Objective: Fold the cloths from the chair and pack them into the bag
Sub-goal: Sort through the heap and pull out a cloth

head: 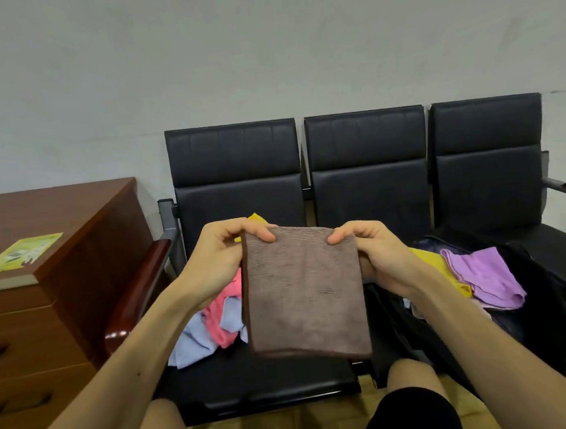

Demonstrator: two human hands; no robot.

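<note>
Our fingers [263,234] pinch the top edge of the brown cloth [305,297]. The left hand [220,253] grips the top left corner with the thumb across the front. The right hand [376,257] grips the top right corner the same way. The cloth hangs flat as a folded rectangle, held up in the air over the front edge of the left seat of the black three-seat chair [237,170].

Behind it, a loose pile lies on that left seat: a pink cloth [224,307] on a light blue cloth [193,343], with a yellow cloth [256,217] peeking out near the seat's back edge. The dark bag [547,281] lies open across the middle and right seats. In its mouth a purple cloth [483,276] lies on a second yellow cloth [448,269].

Beside the chair's left edge stands a wooden cabinet [74,251] with a green booklet [20,253] on top.
</note>
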